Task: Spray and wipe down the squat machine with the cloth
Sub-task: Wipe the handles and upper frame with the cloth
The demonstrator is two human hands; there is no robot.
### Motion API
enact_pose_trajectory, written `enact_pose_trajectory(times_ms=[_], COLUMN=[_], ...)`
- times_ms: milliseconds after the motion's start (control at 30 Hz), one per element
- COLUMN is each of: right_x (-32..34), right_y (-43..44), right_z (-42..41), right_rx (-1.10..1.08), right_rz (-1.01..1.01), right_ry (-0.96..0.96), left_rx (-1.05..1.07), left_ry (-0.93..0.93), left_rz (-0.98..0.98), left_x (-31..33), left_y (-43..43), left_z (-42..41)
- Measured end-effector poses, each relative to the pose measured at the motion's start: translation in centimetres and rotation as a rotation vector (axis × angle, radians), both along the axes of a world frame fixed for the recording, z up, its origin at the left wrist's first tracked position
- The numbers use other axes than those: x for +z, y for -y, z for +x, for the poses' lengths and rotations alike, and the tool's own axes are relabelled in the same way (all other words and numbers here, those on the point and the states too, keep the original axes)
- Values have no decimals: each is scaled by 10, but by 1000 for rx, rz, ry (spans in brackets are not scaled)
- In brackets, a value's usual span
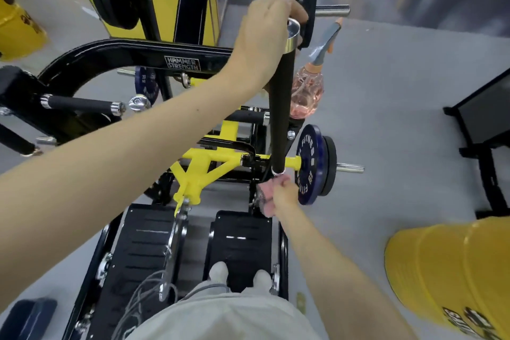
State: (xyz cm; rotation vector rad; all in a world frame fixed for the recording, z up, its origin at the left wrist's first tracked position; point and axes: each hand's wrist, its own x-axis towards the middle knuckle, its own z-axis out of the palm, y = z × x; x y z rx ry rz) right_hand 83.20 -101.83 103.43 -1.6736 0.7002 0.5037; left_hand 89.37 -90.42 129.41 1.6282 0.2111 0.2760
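**Cloth at the foot of the handle, other hand at its top**

The black and yellow squat machine (124,52) fills the left and centre of the frame. At upper centre the left hand (265,36) is curled round the chrome-capped top of a black upright handle (281,107). Just right of it hangs the pink spray bottle (306,91); whether those fingers also hold it is unclear. At centre right, the right hand (285,196) grips the pink cloth (266,208) against the handle's lower end, beside a blue weight plate (309,165).
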Motion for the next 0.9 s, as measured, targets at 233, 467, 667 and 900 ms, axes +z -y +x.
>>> enact_pose_trajectory(times_ms=[233, 467, 667, 900], right_x=[1, -4, 4, -13], right_y=[-25, -26, -57, -13], right_z=[-18, -22, -23, -9], right_rx=[-227, -292, -292, -165], right_rz=[233, 172, 123, 256], right_ry=[-46, -29, 255, 25], left_rx=[89, -131, -308, -138], left_ry=[194, -787, -866, -774], left_rz=[-283, 75, -245, -182], left_x=[-30, -230, -264, -284], left_y=[-18, -21, 5, 3], left_z=[-25, -73, -74, -27])
